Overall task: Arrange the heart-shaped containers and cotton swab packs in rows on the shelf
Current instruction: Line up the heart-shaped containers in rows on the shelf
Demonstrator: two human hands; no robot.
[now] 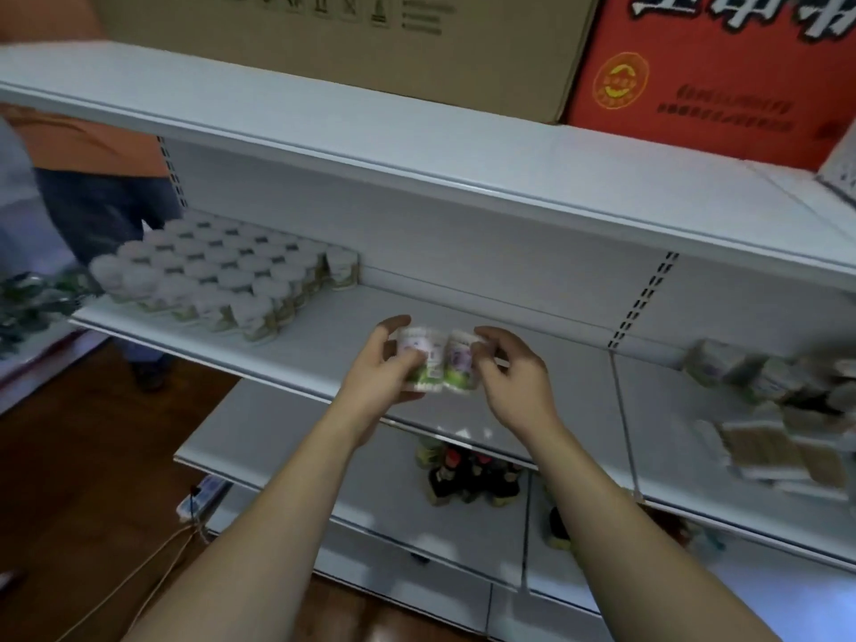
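Two small white containers with purple and green labels are held side by side above the front of the middle shelf (324, 335). My left hand (377, 370) grips the left container (417, 356). My right hand (514, 377) pinches the right container (458, 361) with curled fingers. Several matching containers (208, 275) stand in tidy rows at the shelf's left end. A loose heap of cotton swab packs (787, 410) lies on the shelf section to the right, blurred.
A cardboard box (347, 44) and a red box (713, 71) sit on the top shelf. Dark bottles (468, 474) stand on the lower shelf. A person in orange top and dark trousers (102, 196) stands at left. A power strip and cable (199, 502) lie on the wooden floor.
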